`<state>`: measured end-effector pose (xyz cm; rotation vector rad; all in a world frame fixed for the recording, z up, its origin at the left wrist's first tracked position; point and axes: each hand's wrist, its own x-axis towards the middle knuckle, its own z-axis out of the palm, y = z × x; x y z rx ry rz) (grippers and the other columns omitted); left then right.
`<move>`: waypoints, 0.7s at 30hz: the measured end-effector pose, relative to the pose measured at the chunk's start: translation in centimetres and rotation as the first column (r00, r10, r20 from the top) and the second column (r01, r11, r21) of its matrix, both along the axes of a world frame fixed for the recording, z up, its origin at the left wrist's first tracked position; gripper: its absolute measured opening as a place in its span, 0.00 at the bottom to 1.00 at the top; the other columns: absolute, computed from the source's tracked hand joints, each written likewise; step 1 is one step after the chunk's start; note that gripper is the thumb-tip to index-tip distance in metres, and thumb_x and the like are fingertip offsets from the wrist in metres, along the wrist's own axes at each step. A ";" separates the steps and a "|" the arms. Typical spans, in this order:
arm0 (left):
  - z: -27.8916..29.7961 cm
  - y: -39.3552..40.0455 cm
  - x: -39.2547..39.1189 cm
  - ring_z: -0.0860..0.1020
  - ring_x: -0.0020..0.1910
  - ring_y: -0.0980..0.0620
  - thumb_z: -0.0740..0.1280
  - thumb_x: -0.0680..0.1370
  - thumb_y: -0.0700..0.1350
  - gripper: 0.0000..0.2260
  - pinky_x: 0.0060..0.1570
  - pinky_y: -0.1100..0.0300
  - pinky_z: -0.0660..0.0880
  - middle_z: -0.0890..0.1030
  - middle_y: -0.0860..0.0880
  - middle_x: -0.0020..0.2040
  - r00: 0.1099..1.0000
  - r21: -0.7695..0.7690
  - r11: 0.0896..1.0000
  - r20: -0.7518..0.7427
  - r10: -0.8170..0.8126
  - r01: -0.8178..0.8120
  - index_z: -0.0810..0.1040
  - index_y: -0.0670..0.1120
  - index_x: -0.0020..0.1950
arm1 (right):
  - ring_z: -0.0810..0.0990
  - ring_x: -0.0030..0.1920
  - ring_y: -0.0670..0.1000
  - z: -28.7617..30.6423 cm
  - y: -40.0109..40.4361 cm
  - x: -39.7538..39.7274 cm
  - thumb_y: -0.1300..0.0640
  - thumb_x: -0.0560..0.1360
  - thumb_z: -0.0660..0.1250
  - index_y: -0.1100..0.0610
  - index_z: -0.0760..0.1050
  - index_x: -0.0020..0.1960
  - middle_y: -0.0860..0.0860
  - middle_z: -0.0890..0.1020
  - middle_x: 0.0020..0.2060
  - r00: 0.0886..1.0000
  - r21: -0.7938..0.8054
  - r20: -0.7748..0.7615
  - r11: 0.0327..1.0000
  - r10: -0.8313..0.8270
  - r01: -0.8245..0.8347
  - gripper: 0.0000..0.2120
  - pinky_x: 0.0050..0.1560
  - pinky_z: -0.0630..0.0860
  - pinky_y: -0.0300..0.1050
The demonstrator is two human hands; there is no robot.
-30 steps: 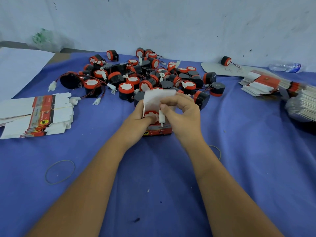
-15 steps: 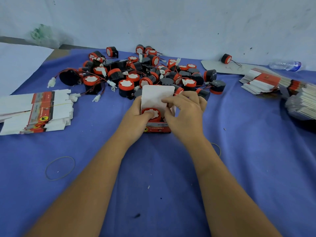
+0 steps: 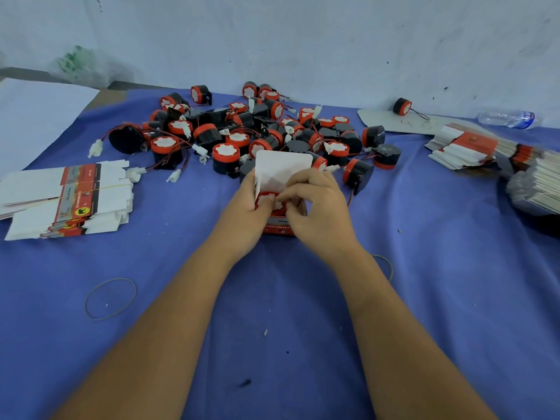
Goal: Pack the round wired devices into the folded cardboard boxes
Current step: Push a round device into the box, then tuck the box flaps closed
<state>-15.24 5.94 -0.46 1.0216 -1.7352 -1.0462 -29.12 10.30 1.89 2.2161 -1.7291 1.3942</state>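
Observation:
A small red and white cardboard box (image 3: 280,227) stands on the blue cloth with its white lid flap (image 3: 283,165) raised. A round device (image 3: 268,200) with a red rim and white face sits in its mouth. My left hand (image 3: 242,213) grips the box's left side, thumb on the device. My right hand (image 3: 318,207) curls over the box's right side, fingertips pressing at the device. Behind lies a heap of round wired devices (image 3: 260,134), black with red rims and white plugs.
Banded stacks of flat boxes lie at the left (image 3: 69,198) and at the right (image 3: 466,147). One lone device (image 3: 402,106) sits on a card at the back, beside a plastic bottle (image 3: 506,118). Rubber bands (image 3: 110,298) lie on the cloth.
The white plug seen between my right fingers a second ago is out of sight. The device sits lower in the box, and both hands have closed in over it.

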 end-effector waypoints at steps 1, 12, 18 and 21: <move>0.1 0.0 0.0 0.75 0.61 0.62 0.59 0.84 0.42 0.21 0.59 0.66 0.73 0.75 0.57 0.65 1.000 -0.002 1.000 -0.012 -0.016 0.016 0.62 0.53 0.76 | 0.74 0.50 0.52 0.0 0.1 0.3 0.68 0.71 0.68 0.59 0.84 0.43 0.51 0.80 0.45 1.000 0.018 0.010 0.999 0.029 -0.029 0.08 0.51 0.66 0.30; 1.3 0.0 0.7 0.83 0.54 0.54 0.53 0.85 0.47 0.15 0.47 0.64 0.79 0.85 0.53 0.53 0.953 0.224 0.973 -0.304 0.011 0.060 0.79 0.56 0.60 | 0.76 0.60 0.42 0.2 0.1 0.0 0.64 0.82 0.58 0.51 0.73 0.69 0.46 0.82 0.57 0.872 0.225 0.488 0.961 0.033 -0.162 0.18 0.62 0.74 0.38; 1.0 0.2 0.4 0.79 0.54 0.60 0.61 0.82 0.39 0.17 0.50 0.65 0.76 0.80 0.57 0.58 0.990 0.130 0.991 -0.140 0.022 -0.004 0.69 0.59 0.64 | 0.78 0.54 0.44 0.0 -0.3 0.4 0.70 0.79 0.60 0.58 0.75 0.63 0.49 0.81 0.51 0.892 0.192 0.453 0.975 0.013 -0.112 0.16 0.55 0.73 0.30; 0.9 0.3 0.2 0.78 0.57 0.58 0.62 0.81 0.37 0.20 0.51 0.66 0.76 0.79 0.55 0.60 0.995 0.057 0.998 -0.092 0.047 -0.042 0.67 0.59 0.65 | 0.75 0.54 0.50 -0.3 -0.7 0.7 0.66 0.74 0.69 0.57 0.70 0.61 0.50 0.76 0.52 0.885 0.167 0.443 0.983 -0.144 0.076 0.17 0.55 0.74 0.39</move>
